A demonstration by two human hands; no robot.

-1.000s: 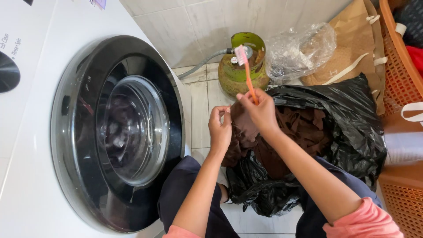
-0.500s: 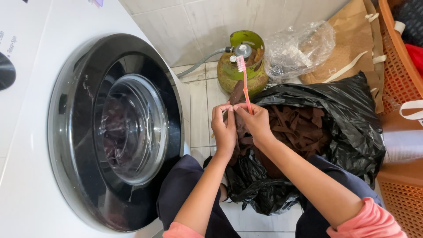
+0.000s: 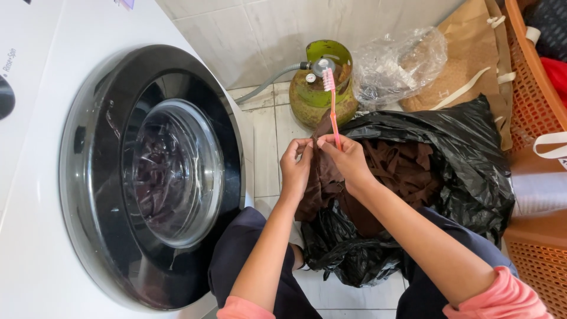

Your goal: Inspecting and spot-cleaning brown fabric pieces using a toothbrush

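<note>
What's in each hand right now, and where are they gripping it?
The right hand holds a pink toothbrush by its lower handle, bristles up, and pinches the brown cloth. The left hand pinches the same cloth's top edge.

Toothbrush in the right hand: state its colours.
Slim plastic toothbrush: orange-pink handle, pale pink bristled head, held in the right hand; head view.

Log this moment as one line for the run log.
left hand: pinching brown cloth | right hand: holding pink toothbrush, bristles up, and cloth | cloth over black plastic bag | washing machine door: shut
</note>
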